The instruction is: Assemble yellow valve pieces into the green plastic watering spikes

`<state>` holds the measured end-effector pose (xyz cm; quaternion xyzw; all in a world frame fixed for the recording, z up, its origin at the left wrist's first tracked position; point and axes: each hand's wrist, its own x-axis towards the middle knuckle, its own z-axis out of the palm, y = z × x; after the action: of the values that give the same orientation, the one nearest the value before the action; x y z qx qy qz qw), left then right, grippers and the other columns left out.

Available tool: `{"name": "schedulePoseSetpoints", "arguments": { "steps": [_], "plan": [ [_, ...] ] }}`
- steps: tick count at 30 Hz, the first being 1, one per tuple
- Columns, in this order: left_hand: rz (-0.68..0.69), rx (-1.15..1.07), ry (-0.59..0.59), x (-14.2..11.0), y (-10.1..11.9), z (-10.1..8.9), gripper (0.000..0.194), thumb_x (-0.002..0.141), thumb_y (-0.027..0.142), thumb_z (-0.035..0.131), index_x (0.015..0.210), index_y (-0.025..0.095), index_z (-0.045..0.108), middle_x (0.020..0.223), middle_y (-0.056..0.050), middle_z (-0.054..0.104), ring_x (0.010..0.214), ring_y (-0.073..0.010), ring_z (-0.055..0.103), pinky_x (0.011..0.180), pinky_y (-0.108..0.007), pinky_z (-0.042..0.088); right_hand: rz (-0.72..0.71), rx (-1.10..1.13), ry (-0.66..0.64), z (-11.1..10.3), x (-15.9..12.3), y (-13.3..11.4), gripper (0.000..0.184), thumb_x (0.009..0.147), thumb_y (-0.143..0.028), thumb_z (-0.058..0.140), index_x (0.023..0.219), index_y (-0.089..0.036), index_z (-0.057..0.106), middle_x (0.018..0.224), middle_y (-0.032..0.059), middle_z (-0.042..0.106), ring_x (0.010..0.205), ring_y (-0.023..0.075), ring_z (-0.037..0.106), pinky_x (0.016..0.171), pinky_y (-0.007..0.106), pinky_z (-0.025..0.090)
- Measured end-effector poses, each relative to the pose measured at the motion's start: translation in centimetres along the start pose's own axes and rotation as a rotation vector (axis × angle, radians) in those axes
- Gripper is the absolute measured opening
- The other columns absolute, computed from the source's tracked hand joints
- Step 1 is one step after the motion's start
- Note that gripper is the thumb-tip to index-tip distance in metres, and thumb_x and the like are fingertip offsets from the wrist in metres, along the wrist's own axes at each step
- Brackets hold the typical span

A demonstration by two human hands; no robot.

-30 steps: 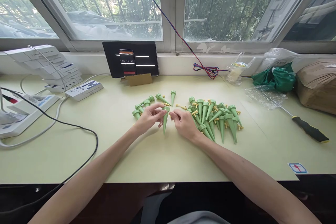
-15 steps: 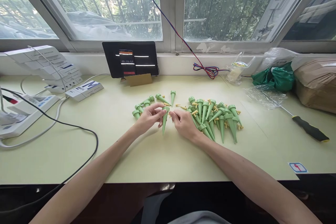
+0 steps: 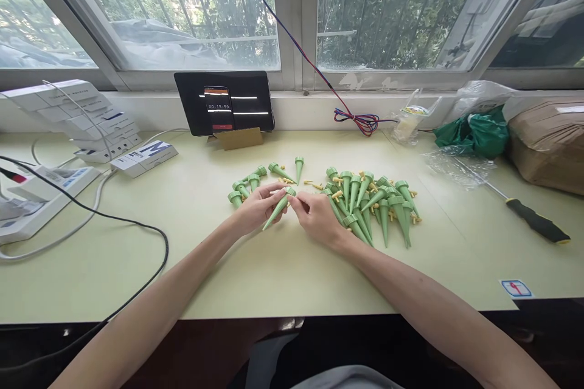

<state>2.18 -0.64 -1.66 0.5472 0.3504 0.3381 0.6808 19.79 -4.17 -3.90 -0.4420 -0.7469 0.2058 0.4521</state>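
Green spike (image 3: 275, 214) is up front, between the two hands, over the bench (image 3: 292, 279). Left hand (image 3: 258, 211) grips it near the cap, thumb on top. Right hand (image 3: 317, 214) is curled, thumb and forefinger pinched together at the cap edge; too small to tell what's in that pinch, if anything. Handling: looks like moulded plastic, so probably light, stiff, a bit slick along the taper. Best hold is the wide cap end; thin tip is likely the weak spot. Long axis runs diagonally: cap away and to the right, tip toward the wearer and left. Tilt off the bench unclear. Pile of spikes (image 3: 384, 225) just right of right hand; loose yellow pieces (image 3: 314, 185) beyond.
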Motion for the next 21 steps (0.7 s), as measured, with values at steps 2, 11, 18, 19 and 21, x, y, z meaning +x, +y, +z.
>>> {"name": "schedulePoseSetpoints", "arguments": {
  "steps": [2, 11, 18, 19, 21],
  "plan": [
    [-0.021, 0.013, -0.033, -0.03, 0.01, 0.17, 0.027, 0.086, 0.042, 0.069, 0.089, 0.015, 0.065, 0.060, 0.001, 0.056, 0.044, -0.0069, 0.047, 0.040, -0.018, 0.038, 0.003, -0.001, -0.005, 0.13, -0.01, -0.11, 0.043, 0.099, -0.040, 0.042, 0.060, -0.021, 0.046, 0.053, -0.0033, 0.041, 0.050, 0.0115, 0.033, 0.053, 0.027, 0.028],
    [-0.090, -0.018, -0.083, -0.18, 0.11, 0.66, 0.027, 0.087, 0.040, 0.067, 0.082, 0.014, 0.064, 0.055, 0.003, 0.048, 0.042, -0.0044, 0.038, 0.037, -0.015, 0.034, -0.005, 0.009, -0.012, 0.06, 0.08, -0.54, 0.046, 0.098, -0.042, 0.042, 0.057, -0.021, 0.041, 0.051, -0.0037, 0.038, 0.049, 0.0109, 0.034, 0.054, 0.026, 0.028],
    [-0.133, 0.006, -0.107, -0.07, -0.03, 0.19, 0.030, 0.088, 0.042, 0.065, 0.083, 0.013, 0.066, 0.054, 0.003, 0.045, 0.040, -0.0024, 0.033, 0.034, -0.013, 0.030, -0.028, -0.025, -0.022, -0.05, 0.19, -0.87, 0.044, 0.098, -0.037, 0.043, 0.057, -0.021, 0.037, 0.052, -0.0030, 0.039, 0.051, 0.0111, 0.035, 0.053, 0.026, 0.027],
    [-0.142, 0.005, -0.104, -0.06, -0.04, 0.17, 0.030, 0.088, 0.042, 0.065, 0.083, 0.013, 0.066, 0.054, 0.003, 0.045, 0.039, -0.0023, 0.033, 0.034, -0.013, 0.030, -0.037, -0.024, -0.023, -0.06, 0.19, -0.90, 0.044, 0.098, -0.036, 0.044, 0.057, -0.021, 0.036, 0.052, -0.0032, 0.038, 0.051, 0.0110, 0.035, 0.053, 0.025, 0.027],
    [-0.158, 0.002, -0.094, -0.07, -0.04, 0.17, 0.030, 0.088, 0.043, 0.066, 0.083, 0.013, 0.066, 0.054, 0.003, 0.045, 0.039, -0.0021, 0.032, 0.034, -0.013, 0.029, -0.052, -0.027, -0.025, -0.07, 0.17, -0.93, 0.043, 0.098, -0.035, 0.044, 0.058, -0.021, 0.035, 0.053, -0.0036, 0.037, 0.051, 0.0107, 0.034, 0.053, 0.025, 0.027]
  ]
}}
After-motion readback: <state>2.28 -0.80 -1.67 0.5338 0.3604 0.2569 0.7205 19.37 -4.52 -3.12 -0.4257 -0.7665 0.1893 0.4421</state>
